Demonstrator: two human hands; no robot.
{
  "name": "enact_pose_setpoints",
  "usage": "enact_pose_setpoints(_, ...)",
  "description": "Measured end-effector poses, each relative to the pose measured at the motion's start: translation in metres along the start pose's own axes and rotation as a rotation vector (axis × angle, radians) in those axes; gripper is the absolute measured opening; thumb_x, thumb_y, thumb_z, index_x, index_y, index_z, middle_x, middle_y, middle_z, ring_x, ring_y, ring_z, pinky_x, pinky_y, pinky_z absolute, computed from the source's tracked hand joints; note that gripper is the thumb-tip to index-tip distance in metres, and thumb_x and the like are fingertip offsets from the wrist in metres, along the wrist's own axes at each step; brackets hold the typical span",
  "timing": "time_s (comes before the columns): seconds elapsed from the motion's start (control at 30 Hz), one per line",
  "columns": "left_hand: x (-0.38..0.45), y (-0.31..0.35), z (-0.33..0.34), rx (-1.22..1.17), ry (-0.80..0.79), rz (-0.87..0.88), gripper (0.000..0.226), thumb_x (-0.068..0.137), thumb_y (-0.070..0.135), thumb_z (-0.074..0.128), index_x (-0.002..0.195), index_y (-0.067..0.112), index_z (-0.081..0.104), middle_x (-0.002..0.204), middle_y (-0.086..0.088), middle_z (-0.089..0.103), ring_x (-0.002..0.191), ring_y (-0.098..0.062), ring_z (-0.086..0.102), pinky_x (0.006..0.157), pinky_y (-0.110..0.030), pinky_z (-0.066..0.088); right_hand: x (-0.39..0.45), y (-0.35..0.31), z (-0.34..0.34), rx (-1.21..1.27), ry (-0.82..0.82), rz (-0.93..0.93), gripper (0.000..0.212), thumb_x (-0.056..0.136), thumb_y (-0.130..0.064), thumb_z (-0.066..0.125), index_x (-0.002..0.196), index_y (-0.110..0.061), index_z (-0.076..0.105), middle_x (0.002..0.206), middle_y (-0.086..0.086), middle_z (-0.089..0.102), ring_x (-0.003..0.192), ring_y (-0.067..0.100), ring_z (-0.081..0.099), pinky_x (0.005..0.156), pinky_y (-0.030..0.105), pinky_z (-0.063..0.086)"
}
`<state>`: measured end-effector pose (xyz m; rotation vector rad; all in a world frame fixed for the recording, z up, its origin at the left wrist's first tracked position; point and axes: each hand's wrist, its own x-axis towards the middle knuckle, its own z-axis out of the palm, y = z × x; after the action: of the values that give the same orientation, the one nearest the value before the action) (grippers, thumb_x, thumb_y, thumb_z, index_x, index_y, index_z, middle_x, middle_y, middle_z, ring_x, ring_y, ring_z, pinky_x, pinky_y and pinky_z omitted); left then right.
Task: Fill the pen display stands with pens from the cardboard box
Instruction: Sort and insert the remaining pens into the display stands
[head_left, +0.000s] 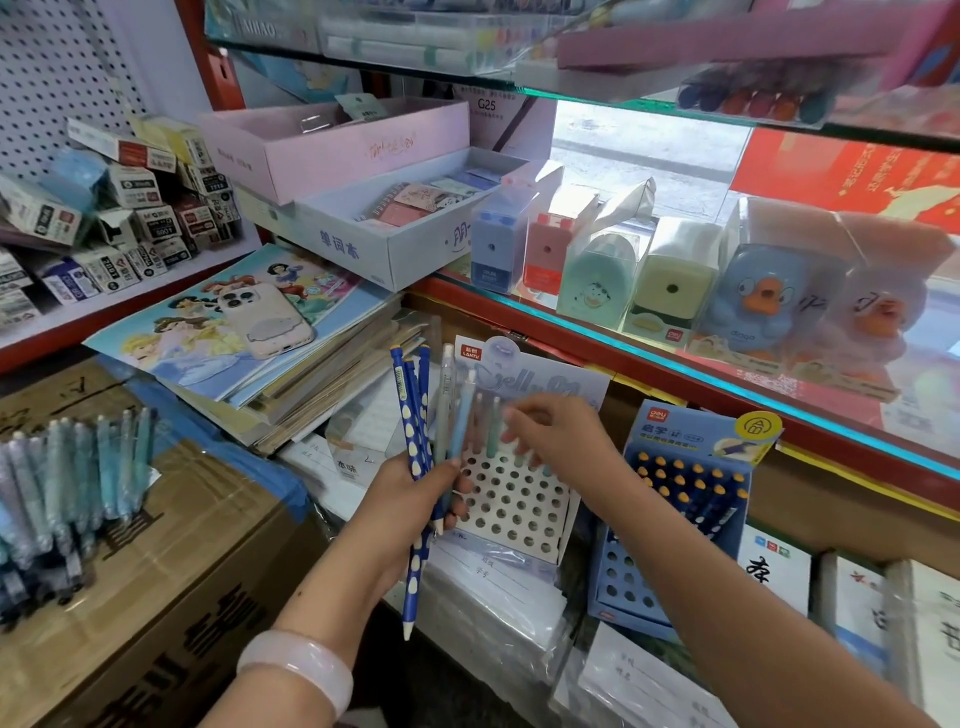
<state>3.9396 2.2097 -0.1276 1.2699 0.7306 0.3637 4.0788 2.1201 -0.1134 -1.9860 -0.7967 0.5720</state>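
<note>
My left hand (410, 499) grips a bunch of pens (423, 441): dark blue ones with pale dots plus a few pastel ones, tips pointing down. Just behind it stands a white display stand (511, 506) full of round holes, with a few pastel pens (493, 421) standing in its back row. My right hand (558, 434) hovers over that back row, fingers curled around the top of a pen there; motion blur hides the exact grip. To the right is a blue display stand (675, 525) holding several dark blue pens with orange tops. More pastel pens (67, 483) lie on the cardboard box (171, 561) at left.
A phone (265, 317) lies on a stack of picture books (249, 338) behind the stands. A glass shelf above carries boxed pencil sharpeners (670, 280). Wrapped notebook packs (498, 603) sit under the stands. Small refill boxes (119, 208) pile up on the left shelf.
</note>
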Motion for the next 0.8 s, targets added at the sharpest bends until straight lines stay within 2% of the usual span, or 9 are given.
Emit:
enact_pose_setpoints(0.07,-0.002,0.000,0.001,0.004,-0.027,0.000,0.008,0.093,0.006,0.051,0.090,0.003,0.057,0.061,-0.005,0.060,0.047,-0.011,0.054,0.043,-0.020,0.044,0.002,-0.014,0.004,0.211,-0.083,0.037,0.014,0.094,-0.026,0.053,0.098,-0.019,0.065,0.091,0.004,0.068,0.076,0.010,0.062,0.068,0.022,0.054)
enact_pose_setpoints(0.13,-0.005,0.001,0.002,0.012,-0.055,0.000,0.008,0.093,0.006,0.051,0.090,0.003,0.057,0.062,-0.005,0.060,0.048,-0.012,0.054,0.044,-0.020,0.044,0.004,-0.021,0.008,0.298,-0.117,0.074,0.015,0.094,-0.025,0.054,0.096,-0.016,0.065,0.090,0.006,0.068,0.076,0.010,0.062,0.072,0.022,0.054)
enact_pose_setpoints(0.23,-0.006,0.002,0.003,-0.006,-0.076,-0.002,0.008,0.093,0.007,0.051,0.095,0.004,0.057,0.062,-0.006,0.062,0.049,-0.013,0.057,0.046,-0.022,0.046,0.004,-0.024,0.008,0.355,-0.120,0.084,0.014,0.093,-0.022,0.055,0.091,-0.011,0.063,0.077,0.002,0.065,0.064,0.007,0.061,0.065,0.018,0.053)
enact_pose_setpoints(0.33,-0.004,0.001,0.002,-0.053,-0.054,-0.033,0.009,0.093,0.009,0.050,0.098,0.005,0.057,0.066,-0.007,0.067,0.053,-0.016,0.063,0.053,-0.025,0.053,0.003,-0.021,0.000,0.429,-0.030,0.088,0.012,0.092,-0.018,0.057,0.085,-0.011,0.062,0.073,0.001,0.065,0.060,0.005,0.062,0.059,0.014,0.053)
enact_pose_setpoints(0.43,-0.002,0.000,0.002,-0.066,-0.014,-0.059,0.008,0.095,0.009,0.049,0.096,0.005,0.055,0.072,-0.010,0.067,0.052,-0.017,0.064,0.051,-0.024,0.056,0.002,-0.014,-0.018,0.425,0.126,0.062,0.010,0.092,-0.017,0.056,0.092,-0.009,0.062,0.083,0.005,0.068,0.072,0.010,0.065,0.067,0.018,0.056)
enact_pose_setpoints(0.53,0.000,-0.004,0.002,0.012,0.042,-0.052,0.006,0.095,0.009,0.048,0.096,0.007,0.053,0.073,-0.011,0.064,0.049,-0.017,0.059,0.047,-0.022,0.052,0.000,-0.002,-0.037,0.370,0.281,-0.009,0.010,0.092,-0.013,0.056,0.099,-0.006,0.058,0.089,0.009,0.068,0.078,0.017,0.068,0.071,0.024,0.058)
enact_pose_setpoints(0.6,0.002,-0.005,0.002,0.040,0.061,-0.047,0.004,0.095,0.009,0.048,0.095,0.008,0.052,0.072,-0.010,0.062,0.050,-0.018,0.054,0.045,-0.021,0.049,-0.001,0.008,-0.044,0.231,0.350,-0.052,0.008,0.091,-0.013,0.058,0.097,-0.010,0.054,0.090,0.010,0.069,0.079,0.018,0.068,0.073,0.029,0.058)
enact_pose_setpoints(0.7,0.003,-0.005,0.003,0.062,0.059,-0.038,0.005,0.095,0.009,0.048,0.095,0.009,0.053,0.070,-0.009,0.062,0.049,-0.016,0.053,0.043,-0.020,0.046,-0.003,0.022,-0.046,-0.118,0.360,-0.101,0.011,0.090,-0.016,0.059,0.096,-0.016,0.050,0.086,-0.003,0.062,0.082,0.014,0.062,0.077,0.030,0.053)
enact_pose_setpoints(0.8,0.002,-0.005,0.004,0.083,0.033,-0.041,0.006,0.095,0.009,0.048,0.095,0.008,0.054,0.072,-0.009,0.063,0.049,-0.015,0.052,0.043,-0.020,0.045,-0.005,0.032,-0.043,-0.327,0.354,-0.149,0.013,0.091,-0.017,0.057,0.100,-0.013,0.050,0.078,-0.011,0.052,0.079,0.013,0.055,0.076,0.032,0.050)
